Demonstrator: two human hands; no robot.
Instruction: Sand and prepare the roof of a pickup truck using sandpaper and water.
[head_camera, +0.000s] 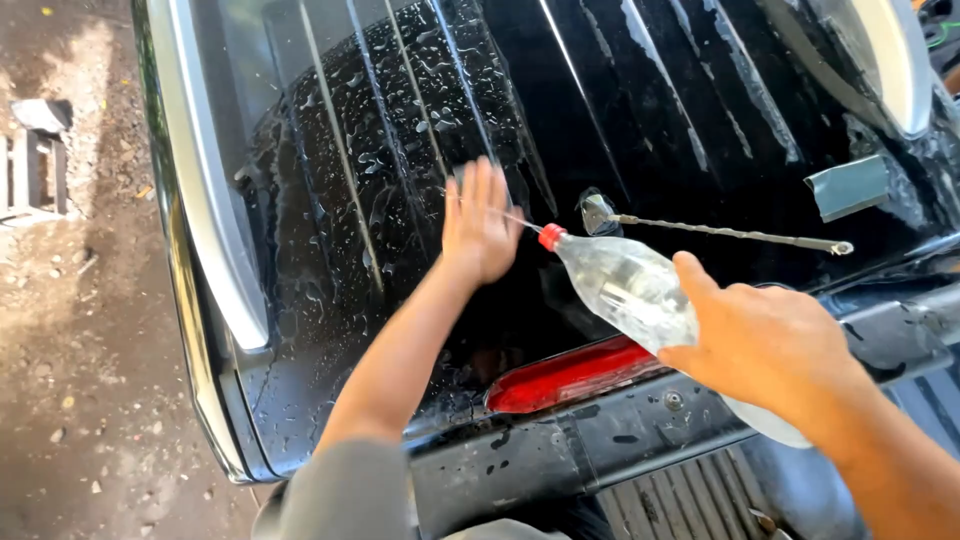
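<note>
Dirt ground (70, 330) fills the 9 o'clock side, with a small grey block-like object (35, 155) at about 10 o'clock. Next comes the silver trim edge (205, 215) of a dark vehicle, running from 11 down toward 7 o'clock. The black rear window (390, 120) is wet, with water beads and defroster lines across it.

Left hand (478, 222) sits near frame centre, slightly toward 12 o'clock, palm flat on the wet glass, fingers straight and a little spread, pointing up; grey sleeve at 6 o'clock.

Clear plastic bottle (628, 290) with a red cap (551, 237) lies just right of centre, tilted, cap end aimed at 10 o'clock and just beside the left hand; a thin stream leaves the cap.

Red brake light (570, 375) is below it, at 5 o'clock. Rear wiper arm (735, 234) runs toward 3 o'clock.

Right hand (765, 345) at 4 o'clock wraps the bottle's lower body, thumb along the top, other fingers curled underneath and hidden.
</note>
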